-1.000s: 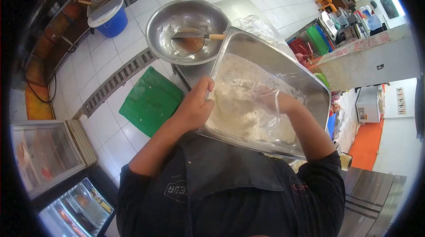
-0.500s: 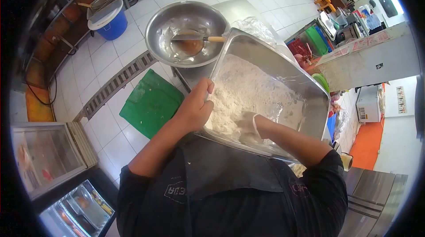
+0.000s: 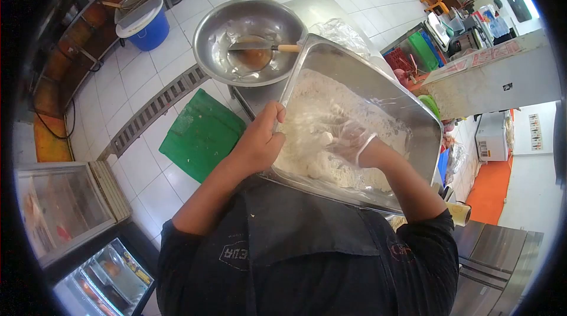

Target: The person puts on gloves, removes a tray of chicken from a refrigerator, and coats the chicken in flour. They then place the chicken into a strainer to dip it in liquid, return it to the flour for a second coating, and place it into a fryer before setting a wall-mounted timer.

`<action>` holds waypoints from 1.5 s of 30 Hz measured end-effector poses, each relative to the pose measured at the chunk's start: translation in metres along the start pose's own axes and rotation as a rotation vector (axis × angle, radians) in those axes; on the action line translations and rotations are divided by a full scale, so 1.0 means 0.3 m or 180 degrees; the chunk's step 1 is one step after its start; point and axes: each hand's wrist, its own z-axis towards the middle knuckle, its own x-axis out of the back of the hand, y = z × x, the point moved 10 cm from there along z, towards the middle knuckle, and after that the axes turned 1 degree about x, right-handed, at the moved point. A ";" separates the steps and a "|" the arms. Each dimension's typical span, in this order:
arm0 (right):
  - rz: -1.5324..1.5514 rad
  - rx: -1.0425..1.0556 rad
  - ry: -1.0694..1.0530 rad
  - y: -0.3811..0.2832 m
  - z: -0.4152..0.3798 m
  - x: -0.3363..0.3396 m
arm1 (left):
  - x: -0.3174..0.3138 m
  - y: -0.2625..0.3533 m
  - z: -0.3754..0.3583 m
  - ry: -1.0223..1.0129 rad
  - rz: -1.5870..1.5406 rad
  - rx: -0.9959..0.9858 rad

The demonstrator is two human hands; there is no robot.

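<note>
My left hand [image 3: 263, 139] is closed around the left rim of a deep rectangular steel pan [image 3: 422, 130], thumb over the edge. Pale flour [image 3: 304, 103] covers much of the pan's floor, heaped toward its near left side. Inside the pan, my right hand [image 3: 352, 142] wears a clear plastic glove and is in among the flour. Its fingers are blurred and partly covered, so their grip cannot be made out. A whitish lump shows by the fingertips. Left of the pan, a large steel bowl [image 3: 207, 50] has a knife with a wooden handle [image 3: 287, 48] lying across it.
Bowl and pan are at a steel table [image 3: 322, 12], with crumpled clear plastic [image 3: 339, 35] behind the pan. A green crate-like box [image 3: 201, 133] stands on the tiled floor at left. Farther off is a blue bucket [image 3: 150, 32]. A pillar [image 3: 490, 80] rises at right.
My right hand has come up out of the deeper flour and shifted slightly back, showing more of the glove. The flour around it is stirred. My left hand stays on the rim.
</note>
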 end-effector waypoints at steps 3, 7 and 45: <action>-0.0431 -0.0402 -0.0223 0.020 -0.028 -0.007 | 0.000 -0.003 -0.005 -0.0015 0.0006 0.0085; -0.0852 -0.1401 -0.2771 -0.010 -0.061 -0.184 | 0.005 0.001 -0.007 -0.0008 0.0074 0.0094; 0.0607 -0.1455 -0.0449 0.140 0.011 -0.115 | -0.002 0.010 0.011 -0.0063 0.0052 -0.0114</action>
